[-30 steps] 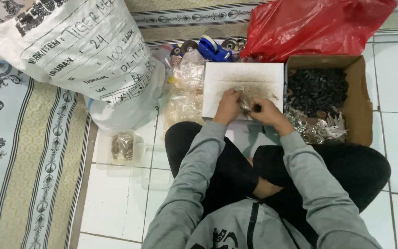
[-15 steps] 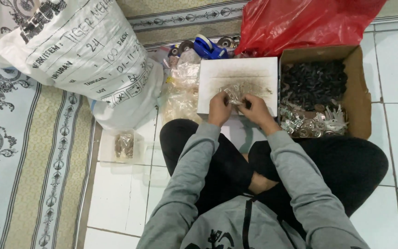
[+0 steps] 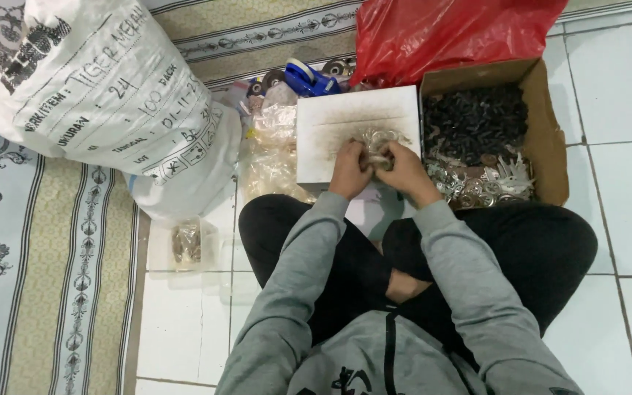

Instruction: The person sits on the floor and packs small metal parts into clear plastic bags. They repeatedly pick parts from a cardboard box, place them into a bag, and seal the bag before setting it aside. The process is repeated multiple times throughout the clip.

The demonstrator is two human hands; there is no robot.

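Head view, reading from the left: a patterned rug (image 3: 45, 278) runs down the edge of the white tiled floor (image 3: 623, 110), and a big white woven sack (image 3: 104, 95) lies across its top corner. Just below the sack, a small clear packet of brownish parts (image 3: 186, 241) rests on the tiles. Further right, crumpled clear plastic bags (image 3: 276, 150) sit beside a white board (image 3: 345, 124), with a blue tape dispenser (image 3: 309, 77) above them.

At the lower edge of the board both hands meet. The left hand (image 3: 350, 170) is curled shut, fingers pinching a small clump of metal pieces (image 3: 376, 150) (too small to tell their exact shape). The right hand (image 3: 402, 170) is closed on the same clump from the other side, touching the left. The clump lies over the board, just above the person's crossed legs in black trousers.

Right of the hands stands an open cardboard box (image 3: 550, 139) holding dark parts at the back and silvery metal bits near the front. Behind it bulges a red plastic bag (image 3: 455, 33).
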